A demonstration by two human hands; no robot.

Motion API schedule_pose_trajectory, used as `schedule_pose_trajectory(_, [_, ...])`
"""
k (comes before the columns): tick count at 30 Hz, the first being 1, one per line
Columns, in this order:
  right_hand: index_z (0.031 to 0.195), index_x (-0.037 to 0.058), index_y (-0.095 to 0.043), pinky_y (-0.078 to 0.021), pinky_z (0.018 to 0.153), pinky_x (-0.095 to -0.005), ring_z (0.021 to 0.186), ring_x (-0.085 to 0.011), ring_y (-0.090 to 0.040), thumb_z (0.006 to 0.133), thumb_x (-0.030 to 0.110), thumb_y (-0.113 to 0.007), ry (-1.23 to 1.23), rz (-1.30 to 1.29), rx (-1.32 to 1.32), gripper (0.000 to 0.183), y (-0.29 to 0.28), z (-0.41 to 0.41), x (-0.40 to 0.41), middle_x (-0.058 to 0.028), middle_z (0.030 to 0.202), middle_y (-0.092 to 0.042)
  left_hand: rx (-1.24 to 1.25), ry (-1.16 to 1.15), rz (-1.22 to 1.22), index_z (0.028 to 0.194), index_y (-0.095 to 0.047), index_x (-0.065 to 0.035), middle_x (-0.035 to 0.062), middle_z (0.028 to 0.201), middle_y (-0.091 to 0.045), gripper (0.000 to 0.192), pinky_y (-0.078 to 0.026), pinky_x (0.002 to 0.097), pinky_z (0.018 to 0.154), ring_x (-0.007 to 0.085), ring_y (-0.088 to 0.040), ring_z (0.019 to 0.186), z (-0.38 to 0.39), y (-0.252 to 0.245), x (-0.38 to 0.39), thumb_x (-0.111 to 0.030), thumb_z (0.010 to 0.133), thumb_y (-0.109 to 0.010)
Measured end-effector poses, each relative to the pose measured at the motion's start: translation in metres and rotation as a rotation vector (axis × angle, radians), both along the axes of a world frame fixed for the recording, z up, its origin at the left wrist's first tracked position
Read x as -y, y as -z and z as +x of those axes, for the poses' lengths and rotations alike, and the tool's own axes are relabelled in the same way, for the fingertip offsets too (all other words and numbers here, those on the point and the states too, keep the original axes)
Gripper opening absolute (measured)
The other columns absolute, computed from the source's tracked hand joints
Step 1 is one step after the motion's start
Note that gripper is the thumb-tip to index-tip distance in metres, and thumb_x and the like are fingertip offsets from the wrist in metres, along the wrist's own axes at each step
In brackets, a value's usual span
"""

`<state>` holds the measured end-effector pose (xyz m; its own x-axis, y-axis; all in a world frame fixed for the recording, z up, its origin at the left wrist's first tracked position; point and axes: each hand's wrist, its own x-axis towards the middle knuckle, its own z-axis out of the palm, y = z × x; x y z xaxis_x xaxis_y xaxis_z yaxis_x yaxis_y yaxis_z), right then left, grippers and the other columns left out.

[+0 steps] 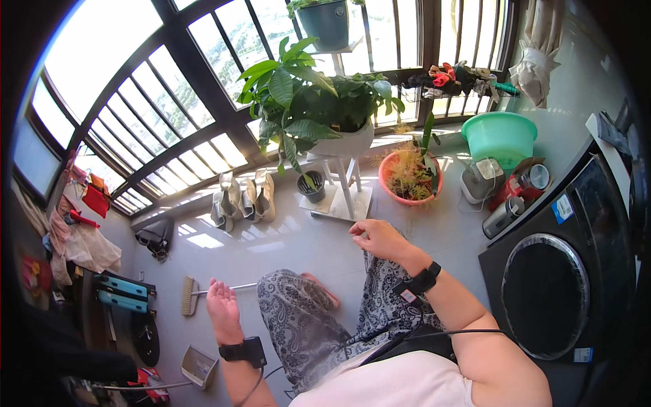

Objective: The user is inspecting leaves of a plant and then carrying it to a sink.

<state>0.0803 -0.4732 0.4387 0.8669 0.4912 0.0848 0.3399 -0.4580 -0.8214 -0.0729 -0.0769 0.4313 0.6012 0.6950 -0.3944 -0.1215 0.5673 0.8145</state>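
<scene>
My left hand point(224, 305) is raised at the left of my knee, palm turned up, with nothing in it. Below it on the floor lies a broom point(190, 296), whose metal handle point(245, 287) runs behind the hand and under my leg. My right hand point(381, 239) hangs over my other knee, its fingers loosely curled around nothing. Beyond it in this view stands a plant stand point(358, 203) bearing a white pot point(346, 143) with a leafy green plant point(285, 91). A small dark plastic pot point(311, 187) sits on the stand's base.
Shoes point(244, 198) line the window ledge. To the right are an orange planter point(412, 198), a green basin point(499, 136), a thermos point(502, 217) and a front-loading washing machine point(544, 295). A dustpan point(199, 367) and a blue suitcase point(122, 294) are at the left.
</scene>
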Motion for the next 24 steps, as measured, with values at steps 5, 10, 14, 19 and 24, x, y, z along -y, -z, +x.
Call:
schedule_pose_trajectory(5, [0.103, -0.0032, -0.06, -0.0505, 0.074, -0.0368, 0.08, -0.0311, -0.065, 0.08, 0.014, -0.057, 0.139, 0.052, -0.107, 0.029, 0.034, 0.045, -0.007, -0.0169, 0.089, -0.067, 0.038, 0.139, 0.059, 0.129, -0.043, -0.0111, 0.0048, 0.117, -0.05, 0.041, -0.035, 0.0326, 0.096, 0.0163, -0.047, 0.107, 0.025, 0.011, 0.019, -0.016, 0.089, -0.051])
schedule_pose_trajectory(10, [0.114, -0.0054, -0.053, -0.0507, 0.054, -0.0274, 0.063, -0.0154, -0.064, 0.083, 0.011, -0.055, 0.151, 0.113, -0.257, 0.035, 0.033, 0.093, -0.019, -0.0087, 0.079, -0.065, -0.039, 0.22, 0.017, 0.128, -0.043, -0.0092, 0.0049, 0.118, -0.05, 0.04, -0.038, 0.0314, 0.092, 0.0163, -0.048, 0.106, 0.048, 0.022, 0.034, -0.016, 0.089, -0.05])
schedule_pose_trajectory(14, [0.117, -0.0046, -0.052, -0.0497, 0.05, -0.0263, 0.062, -0.0139, -0.063, 0.083, 0.01, -0.054, 0.22, 0.224, -0.314, 0.037, 0.063, 0.133, -0.018, -0.0077, 0.077, -0.064, -0.059, 0.267, 0.06, 0.122, -0.047, -0.012, 0.0031, 0.108, -0.055, 0.037, -0.041, 0.0309, 0.088, 0.0155, -0.052, 0.098, 0.085, 0.024, 0.048, -0.013, 0.086, -0.054])
schedule_pose_trajectory(19, [0.115, -0.0048, -0.052, -0.0495, 0.049, -0.0266, 0.06, -0.0138, -0.062, 0.083, 0.008, -0.053, 0.29, 0.221, -0.409, 0.035, 0.122, 0.165, -0.011, -0.0074, 0.074, -0.063, -0.069, 0.481, 0.197, 0.123, -0.045, -0.0086, 0.0035, 0.111, -0.055, 0.039, -0.041, 0.0285, 0.087, 0.0153, -0.053, 0.098, 0.152, 0.013, 0.099, -0.012, 0.086, -0.055])
schedule_pose_trajectory(24, [0.113, -0.0038, -0.055, -0.0494, 0.051, -0.0277, 0.06, -0.0147, -0.062, 0.082, 0.008, -0.055, 0.396, 0.124, -0.36, 0.033, 0.175, 0.187, 0.02, -0.008, 0.074, -0.063, -0.031, 0.841, 0.382, 0.128, -0.042, -0.0052, 0.0044, 0.117, -0.054, 0.044, -0.041, 0.0276, 0.088, 0.0123, -0.054, 0.101, 0.237, 0.033, 0.163, -0.01, 0.086, -0.055])
